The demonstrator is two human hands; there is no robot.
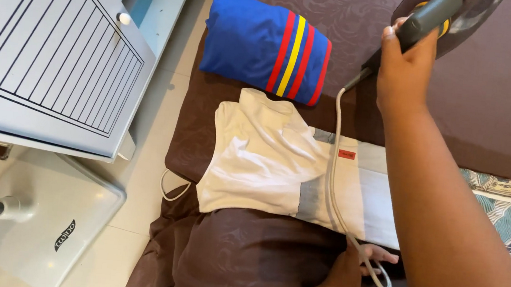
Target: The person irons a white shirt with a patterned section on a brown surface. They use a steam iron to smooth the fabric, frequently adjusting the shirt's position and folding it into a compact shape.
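Right hand (404, 73) clenched around dark iron handle (428, 17), raised over brown bedding (493, 103). Left hand (361, 257) fingers loose, touching grey cord (333, 187) at edge of white garment (266, 160). Small red label (347, 154) on garment's grey band. Folded blue garment (264, 46) just beyond.

Right hand (405, 70) is reaching fwd w/ arm extended, fingers wrapped shut in a grip. Left hand (361, 260) is resting low, fingers partly hidden.
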